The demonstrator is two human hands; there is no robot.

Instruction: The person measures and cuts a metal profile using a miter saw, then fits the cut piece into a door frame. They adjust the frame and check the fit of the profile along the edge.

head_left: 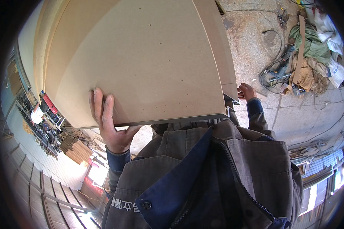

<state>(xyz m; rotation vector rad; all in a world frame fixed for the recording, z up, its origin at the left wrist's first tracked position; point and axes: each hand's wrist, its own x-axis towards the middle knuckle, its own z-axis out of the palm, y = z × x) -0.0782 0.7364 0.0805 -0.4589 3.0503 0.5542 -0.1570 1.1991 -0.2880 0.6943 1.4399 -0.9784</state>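
Note:
A large tan fibreboard panel [141, 61] fills the upper middle of the view, with more panels [225, 68] stacked under it along its right side. My left hand [107, 124] grips the panel's near edge at the left, with the fingers flat on its face and the thumb under the edge. My right hand [247, 91] holds the stack's right edge, and the boards partly hide it. My grey jacket with a blue collar [202, 179] fills the lower part of the view.
To the right lies a stained concrete floor [294, 114]. On it, at the upper right, is a heap of cables, tools, rags and cardboard [305, 57]. Bundles of wooden strips [76, 147] and cluttered shelves [42, 122] are at the left.

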